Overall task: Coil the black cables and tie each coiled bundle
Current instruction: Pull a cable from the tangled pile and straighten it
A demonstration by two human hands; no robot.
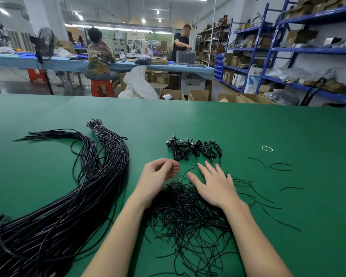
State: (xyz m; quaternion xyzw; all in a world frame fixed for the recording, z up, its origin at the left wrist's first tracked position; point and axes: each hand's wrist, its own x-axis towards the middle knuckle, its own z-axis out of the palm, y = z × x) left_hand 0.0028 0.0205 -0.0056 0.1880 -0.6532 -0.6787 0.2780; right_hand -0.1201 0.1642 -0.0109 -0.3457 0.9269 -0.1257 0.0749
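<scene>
The seated person's shirt (pixel 99 56) back reads roughly "OWN".

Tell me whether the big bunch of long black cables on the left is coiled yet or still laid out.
Laid out, not coiled. The long cables run in a loose sweeping curve across the green table, bound only near their far ends.

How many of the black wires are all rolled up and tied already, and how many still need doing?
Done: a short row of small coiled, tied black cable bundles at mid-table; they overlap, so I can't count them. In hand: no cable; the flat right hand rests on the pile of thin black tie wires, and the left hand hovers, fingers curled. Left: the big sheaf of long uncoiled black cables, so most remains.
</scene>
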